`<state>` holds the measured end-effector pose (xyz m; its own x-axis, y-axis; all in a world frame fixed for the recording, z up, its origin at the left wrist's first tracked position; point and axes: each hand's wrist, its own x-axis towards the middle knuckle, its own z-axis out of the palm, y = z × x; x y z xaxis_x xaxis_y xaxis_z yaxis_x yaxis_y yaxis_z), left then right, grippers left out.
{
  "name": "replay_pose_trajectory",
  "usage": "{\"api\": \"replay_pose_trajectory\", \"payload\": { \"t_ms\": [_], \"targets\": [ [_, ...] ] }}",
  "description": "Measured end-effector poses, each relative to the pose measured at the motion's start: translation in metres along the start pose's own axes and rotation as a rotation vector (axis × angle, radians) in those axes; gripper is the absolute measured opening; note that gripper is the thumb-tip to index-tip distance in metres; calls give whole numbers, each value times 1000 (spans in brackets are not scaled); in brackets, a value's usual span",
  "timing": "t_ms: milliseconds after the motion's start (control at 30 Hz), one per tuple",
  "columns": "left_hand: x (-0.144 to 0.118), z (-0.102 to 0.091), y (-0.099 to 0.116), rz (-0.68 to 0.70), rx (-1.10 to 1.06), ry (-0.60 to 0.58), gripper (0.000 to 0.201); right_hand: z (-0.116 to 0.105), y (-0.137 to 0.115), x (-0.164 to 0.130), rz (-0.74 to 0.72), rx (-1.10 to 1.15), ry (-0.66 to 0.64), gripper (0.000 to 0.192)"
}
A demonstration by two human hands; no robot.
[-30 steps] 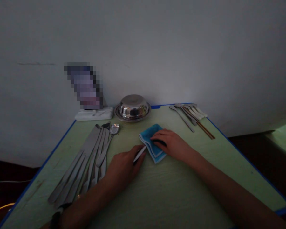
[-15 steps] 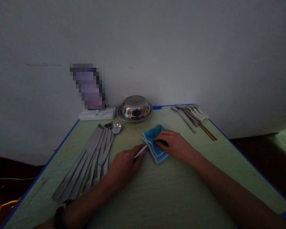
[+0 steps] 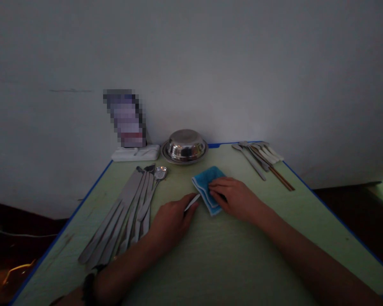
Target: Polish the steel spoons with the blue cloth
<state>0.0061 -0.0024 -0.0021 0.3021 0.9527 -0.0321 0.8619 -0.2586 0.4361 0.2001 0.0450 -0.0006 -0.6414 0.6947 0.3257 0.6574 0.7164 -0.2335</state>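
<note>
- In the head view, the left hand (image 3: 174,216) grasps a slim metal utensil (image 3: 192,202) between thumb and fingers near the middle of the table (image 3: 242,263); its far end disappears at the cloth, so its kind cannot be told.
- The right hand (image 3: 234,193) grasps a folded blue cloth (image 3: 207,175) with pale edging, fingers bent over its top and thumb lower down; whether the fingers also grip the utensil through it cannot be told.
- The utensil slants up from the left hand to the cloth's near left edge, bridging the gap between the two hands.
- A dark band (image 3: 89,289) circles the left wrist.
- Left of that hand, a fan of metal cutlery (image 3: 124,202) lies close together, partly behind the forearm; a shiny spoon (image 3: 161,172) rests along its right side.
- At the back, an upturned metal bowl (image 3: 187,142) sits within a wider metal dish (image 3: 170,159).
- Left of the dish, a pixelated panel (image 3: 127,121) leans above a white base (image 3: 140,153).
- At the far right lie a long-handled spoon (image 3: 252,163), brown chopsticks (image 3: 282,178) and white-handled cutlery (image 3: 273,154).
</note>
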Motion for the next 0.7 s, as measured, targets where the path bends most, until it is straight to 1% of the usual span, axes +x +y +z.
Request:
{"api": "replay_pose_trajectory", "payload": {
  "t_ms": [167, 300, 400, 500, 600, 700],
  "targets": [
    [2, 2, 1, 20, 122, -2, 42, 3, 1, 2, 67, -82, 6, 33],
    [1, 3, 2, 12, 139, 10, 41, -2, 1, 1, 34, -62, -43, 32],
    [0, 2, 2, 36, 157, -2, 40, -2, -3, -1, 13, -60, -84, 33],
    [0, 2, 5, 65, 200, -26, 40, 2, -5, 0, 59, -103, -55, 36],
    [1, 2, 8, 42, 269, -49, 40, 5, -5, 2, 86, -112, -33, 38],
    [1, 3, 11, 11, 318, -60, 39, 3, -5, 1, 62, -94, -54, 38]
  ]
}}
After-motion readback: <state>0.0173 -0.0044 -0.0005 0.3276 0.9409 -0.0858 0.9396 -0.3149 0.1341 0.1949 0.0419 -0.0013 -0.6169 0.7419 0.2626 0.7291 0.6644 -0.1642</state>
